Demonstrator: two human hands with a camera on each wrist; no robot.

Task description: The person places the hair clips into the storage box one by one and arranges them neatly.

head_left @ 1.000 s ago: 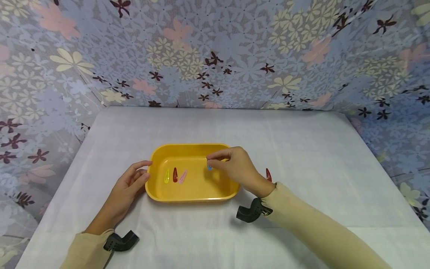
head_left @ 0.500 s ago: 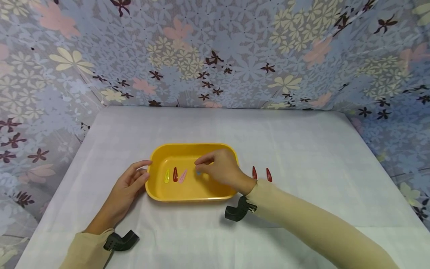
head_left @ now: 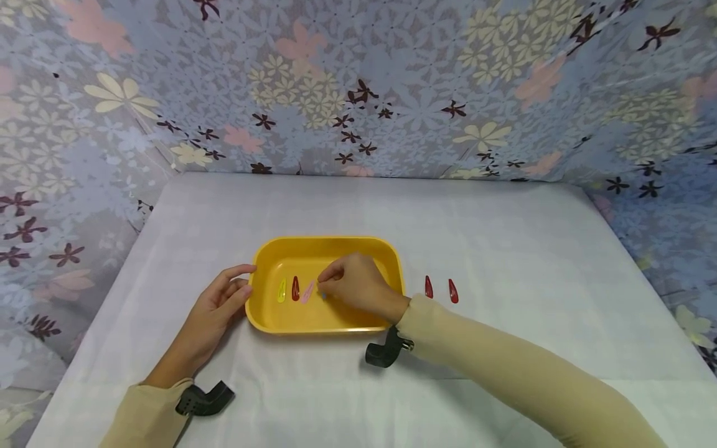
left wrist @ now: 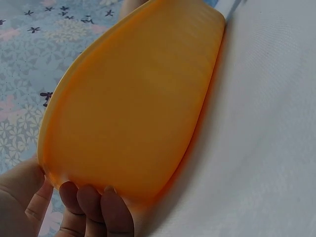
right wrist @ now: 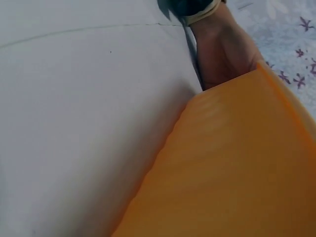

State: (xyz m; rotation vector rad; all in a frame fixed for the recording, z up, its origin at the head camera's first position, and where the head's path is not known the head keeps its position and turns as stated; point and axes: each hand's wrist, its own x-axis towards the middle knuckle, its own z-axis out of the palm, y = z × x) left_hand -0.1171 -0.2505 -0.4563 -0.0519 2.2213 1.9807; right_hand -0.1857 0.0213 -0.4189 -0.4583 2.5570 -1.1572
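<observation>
Mostly, fingers (head_left: 329,272) hide the blue piece (head_left: 323,295).

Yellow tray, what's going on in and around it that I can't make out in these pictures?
Head view: most of the blue thing, covered by the right hand; its shape can't be told.
Head view: the end of the right sleeve, cut off by the bottom edge.
Left wrist view: the yellow tray's inside, hidden by its outer wall.
Right wrist view: the fingers of the left hand, hidden behind the tray.

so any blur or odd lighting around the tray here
Head view: fairly even light, soft shadow below the right sleeve on the white cloth; left wrist: the tray looks dim and orange; right wrist: soft focus, broad shadow along the tray.
</observation>
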